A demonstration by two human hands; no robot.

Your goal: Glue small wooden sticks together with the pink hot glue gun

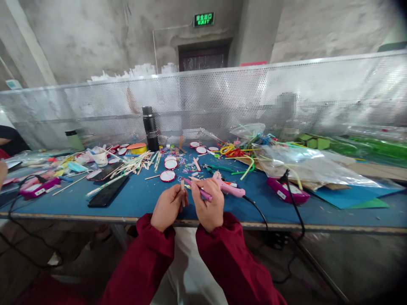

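Observation:
My left hand (167, 206) is closed on a small wooden craft stick (182, 187), held upright above the table's front edge. Gripped like a pencil in my right hand (210, 203) is a pink-purple marker pen (206, 195), its tip end close to the stick. Whether the tip touches the wood I cannot tell. Just right of my right hand lies a pink glue gun (233, 189) with a black cord. Beyond my hands are round white discs with red rims (167, 176) and scattered small colourful bits.
A black phone (108, 192) and a pile of wooden sticks (140, 163) lie at left. Behind stands a black bottle (150, 129). A purple device (288, 190) with a cord and plastic bags (305, 165) are at right. Part of another person (9, 140) shows far left.

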